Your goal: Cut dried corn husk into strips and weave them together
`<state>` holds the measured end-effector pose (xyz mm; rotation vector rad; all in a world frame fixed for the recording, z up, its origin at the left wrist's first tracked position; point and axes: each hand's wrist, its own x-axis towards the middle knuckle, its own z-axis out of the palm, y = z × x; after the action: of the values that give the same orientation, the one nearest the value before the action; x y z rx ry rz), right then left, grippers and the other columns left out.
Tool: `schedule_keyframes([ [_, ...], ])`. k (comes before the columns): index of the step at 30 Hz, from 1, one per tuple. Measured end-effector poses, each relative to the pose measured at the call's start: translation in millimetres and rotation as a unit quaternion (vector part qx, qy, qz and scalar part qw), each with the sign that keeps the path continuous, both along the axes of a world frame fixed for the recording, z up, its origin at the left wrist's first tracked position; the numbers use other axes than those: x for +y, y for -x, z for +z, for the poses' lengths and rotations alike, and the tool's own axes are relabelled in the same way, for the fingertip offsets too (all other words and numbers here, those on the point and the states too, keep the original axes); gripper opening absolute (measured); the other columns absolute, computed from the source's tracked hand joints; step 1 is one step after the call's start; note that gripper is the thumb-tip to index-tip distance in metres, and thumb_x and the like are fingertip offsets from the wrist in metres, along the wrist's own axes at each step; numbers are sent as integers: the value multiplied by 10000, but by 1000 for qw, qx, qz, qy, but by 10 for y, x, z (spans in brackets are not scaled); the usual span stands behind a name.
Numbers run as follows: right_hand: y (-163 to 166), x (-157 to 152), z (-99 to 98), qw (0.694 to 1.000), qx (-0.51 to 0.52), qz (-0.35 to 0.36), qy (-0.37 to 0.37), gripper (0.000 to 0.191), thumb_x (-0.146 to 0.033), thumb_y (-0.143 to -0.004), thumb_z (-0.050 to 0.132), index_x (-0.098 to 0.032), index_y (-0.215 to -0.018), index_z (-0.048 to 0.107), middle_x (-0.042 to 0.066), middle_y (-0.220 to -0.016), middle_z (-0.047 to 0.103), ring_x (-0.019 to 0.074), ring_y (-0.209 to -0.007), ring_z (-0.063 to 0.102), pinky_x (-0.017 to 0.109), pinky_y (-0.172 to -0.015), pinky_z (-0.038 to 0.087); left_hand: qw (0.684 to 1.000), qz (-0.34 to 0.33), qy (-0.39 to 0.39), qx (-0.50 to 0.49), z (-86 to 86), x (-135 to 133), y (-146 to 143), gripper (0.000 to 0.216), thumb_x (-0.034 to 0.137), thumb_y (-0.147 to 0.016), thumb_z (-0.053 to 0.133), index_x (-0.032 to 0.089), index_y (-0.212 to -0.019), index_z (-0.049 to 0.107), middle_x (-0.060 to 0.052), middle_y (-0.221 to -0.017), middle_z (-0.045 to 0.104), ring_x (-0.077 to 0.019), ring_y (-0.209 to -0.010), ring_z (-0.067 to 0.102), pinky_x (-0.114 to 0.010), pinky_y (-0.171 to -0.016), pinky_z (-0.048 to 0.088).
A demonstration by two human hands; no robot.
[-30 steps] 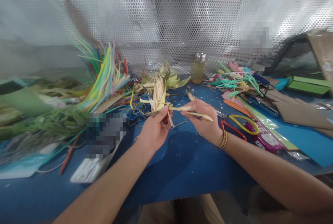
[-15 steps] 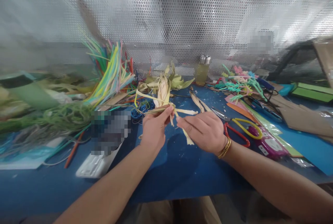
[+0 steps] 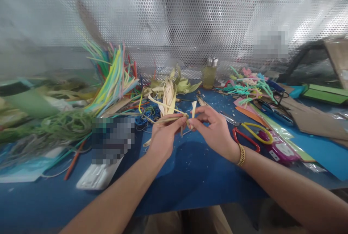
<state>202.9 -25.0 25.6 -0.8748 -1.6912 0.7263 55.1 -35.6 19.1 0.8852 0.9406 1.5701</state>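
Note:
My left hand [image 3: 164, 136] is closed, with thumb and fingertips pinching pale dried corn husk strips [image 3: 176, 109]. Some strips stick out to the left, and a narrow end hangs below the fingers. Close beside it, my right hand [image 3: 214, 129] pinches a short cream husk strip [image 3: 194, 110] between thumb and fingers, its free end pointing up. Whether this strip joins those in my left hand is hard to make out. Just beyond the hands lies a bundle of dried husks [image 3: 168, 98], with greener husks [image 3: 187, 85] behind it.
Scissors [image 3: 246, 129] with red and yellow handles and a magenta packet [image 3: 281, 149] lie right. Coloured pipe cleaners [image 3: 112, 78], green cord [image 3: 65, 123] and a white package [image 3: 95, 176] are left. A capped bottle [image 3: 210, 74] stands before the perforated metal panel [image 3: 190, 20].
My right hand has turned, and its strip, which pointed down toward me, now stands up. My left hand keeps its pinch nearly in place. The view has shifted slightly.

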Motion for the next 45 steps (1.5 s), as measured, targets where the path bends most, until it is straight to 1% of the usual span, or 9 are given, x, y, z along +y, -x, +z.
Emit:
schedule_keyframes([
  [8, -8, 37, 2, 993, 70, 68, 71, 239, -342, -895, 574, -190, -712, 586, -17, -638, 595, 95, -596, 565, 250, -596, 479, 1000, -16, 6, 15, -3, 9, -31, 191, 214, -601, 838, 149, -717, 703, -8, -641, 680, -113, -575, 615, -244, -586, 507],
  [12, -1, 38, 9, 985, 103, 84, 107, 132, -308, -835, 645, -183, -805, 614, -6, -690, 623, 104, -619, 575, 258, -597, 469, 999, -23, 1, 44, 23, -14, -56, 178, 207, -611, 826, 142, -705, 689, -5, -596, 657, -110, -547, 597, -227, -543, 478],
  [16, -5, 51, 6, 979, 129, 99, 123, 195, -258, -797, 676, -199, -951, 572, -14, -724, 631, 116, -628, 595, 271, -602, 477, 998, -27, -4, 50, -3, -18, -60, 175, 214, -622, 817, 143, -704, 679, -7, -601, 655, -113, -549, 598, -229, -543, 481],
  [19, -8, 51, 8, 984, 101, 102, 106, 89, -244, -829, 631, -199, -841, 556, -33, -661, 585, 99, -599, 555, 257, -590, 447, 999, -16, -3, 36, -35, 8, -42, 184, 223, -622, 817, 148, -718, 678, -3, -610, 656, -112, -550, 600, -235, -557, 494],
  [24, -10, 45, 11, 991, 46, 78, 103, 174, -274, -873, 567, -190, -723, 547, -40, -611, 537, 91, -587, 498, 247, -577, 399, 1000, 5, 0, 8, -64, 37, -26, 213, 264, -628, 820, 149, -743, 682, -11, -661, 674, -133, -583, 631, -270, -598, 531],
  [28, -4, 42, 6, 989, 9, 98, 108, 206, -253, -850, 581, -180, -657, 571, -38, -613, 532, 89, -586, 471, 249, -584, 378, 1000, 15, 0, -8, -66, 18, -49, 213, 263, -625, 823, 151, -741, 684, -8, -711, 677, -136, -628, 636, -264, -595, 535],
  [33, 17, 5, 22, 994, -44, 66, 77, 173, -160, -775, 621, -175, -604, 598, -32, -656, 545, 98, -649, 503, 250, -630, 382, 1000, 12, -8, -3, -61, 15, -49, 193, 258, -653, 801, 155, -725, 655, 15, -651, 627, -107, -582, 583, -217, -529, 480],
  [39, 38, 1, 51, 985, -48, 81, 147, 188, -119, -747, 611, -170, -566, 603, -29, -642, 551, 96, -643, 499, 245, -628, 366, 999, 22, -29, 1, -49, 16, -43, 172, 243, -665, 789, 167, -754, 663, 13, -661, 643, -114, -577, 585, -248, -563, 500],
  [45, 33, 39, 31, 978, -54, 129, 152, 204, -176, -797, 567, -169, -593, 582, -16, -674, 561, 108, -690, 510, 252, -679, 367, 1000, 17, -5, -14, -21, 1, -19, 192, 223, -632, 802, 154, -738, 657, 8, -673, 642, -129, -562, 588, -263, -522, 494],
])
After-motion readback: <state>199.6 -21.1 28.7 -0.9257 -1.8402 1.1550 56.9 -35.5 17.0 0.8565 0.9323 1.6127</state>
